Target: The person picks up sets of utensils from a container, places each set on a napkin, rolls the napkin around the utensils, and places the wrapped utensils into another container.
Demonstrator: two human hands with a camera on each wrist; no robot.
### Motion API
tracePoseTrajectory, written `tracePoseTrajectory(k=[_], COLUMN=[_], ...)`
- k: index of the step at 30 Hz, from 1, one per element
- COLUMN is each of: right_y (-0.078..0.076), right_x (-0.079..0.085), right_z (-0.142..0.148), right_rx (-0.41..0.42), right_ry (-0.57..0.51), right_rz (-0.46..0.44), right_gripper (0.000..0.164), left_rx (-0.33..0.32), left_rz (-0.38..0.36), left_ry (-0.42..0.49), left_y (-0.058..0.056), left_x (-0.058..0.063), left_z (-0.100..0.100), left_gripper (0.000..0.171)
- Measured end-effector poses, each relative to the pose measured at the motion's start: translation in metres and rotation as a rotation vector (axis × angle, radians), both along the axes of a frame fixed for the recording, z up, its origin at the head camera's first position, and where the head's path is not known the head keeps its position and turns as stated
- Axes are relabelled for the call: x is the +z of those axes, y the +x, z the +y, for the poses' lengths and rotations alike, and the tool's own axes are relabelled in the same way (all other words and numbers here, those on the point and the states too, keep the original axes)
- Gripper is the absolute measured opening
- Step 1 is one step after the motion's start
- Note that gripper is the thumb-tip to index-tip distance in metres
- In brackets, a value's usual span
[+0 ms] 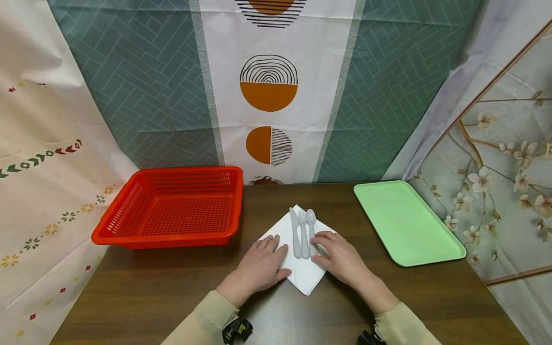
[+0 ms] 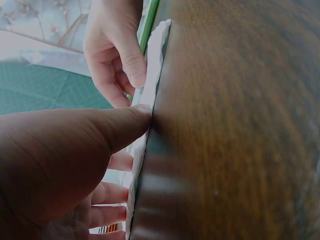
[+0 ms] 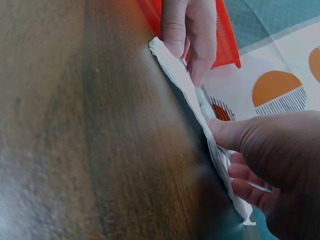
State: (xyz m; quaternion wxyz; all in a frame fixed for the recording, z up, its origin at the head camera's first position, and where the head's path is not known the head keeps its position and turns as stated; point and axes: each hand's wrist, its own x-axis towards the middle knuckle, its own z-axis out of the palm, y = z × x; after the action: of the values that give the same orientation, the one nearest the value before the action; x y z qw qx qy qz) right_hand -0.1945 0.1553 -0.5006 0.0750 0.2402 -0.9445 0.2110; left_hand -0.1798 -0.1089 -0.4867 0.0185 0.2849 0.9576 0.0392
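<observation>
Knife [image 1: 295, 235], fork [image 1: 304, 235], spoon [image 1: 311, 229] side by side on your flat napkin [image 1: 305, 279], mid-table [image 1: 142, 297]. Laying-out looks done; folding apparently not begun. Your left hand [image 1: 263, 263] rests spread on the left edge; right hand [image 1: 338, 254], loosely bent, at the spoon's handle.
</observation>
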Motion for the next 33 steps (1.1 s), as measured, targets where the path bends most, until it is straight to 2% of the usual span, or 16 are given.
tracePoseTrajectory(k=[10,23,33], right_y=[-0.0012,-0.0019,-0.0021], right_x=[-0.0005,0.0016,0.0003], right_z=[-0.0018,-0.0090,-0.0096], right_rx=[-0.008,-0.072,-0.077], right_ry=[-0.015,-0.009,0.001], right_rz=[0.008,-0.049,-0.034], right_gripper=[0.047,0.049,0.049], left_rx=[-0.001,-0.005,-0.001], left_rz=[0.002,0.017,0.003], left_ry=[0.003,0.003,0.006], left_y=[-0.0008,-0.0004,0.0000], left_x=[-0.0014,-0.0003,0.0015], left_z=[-0.0004,0.0003,-0.0002], left_gripper=[0.065,0.064,0.064])
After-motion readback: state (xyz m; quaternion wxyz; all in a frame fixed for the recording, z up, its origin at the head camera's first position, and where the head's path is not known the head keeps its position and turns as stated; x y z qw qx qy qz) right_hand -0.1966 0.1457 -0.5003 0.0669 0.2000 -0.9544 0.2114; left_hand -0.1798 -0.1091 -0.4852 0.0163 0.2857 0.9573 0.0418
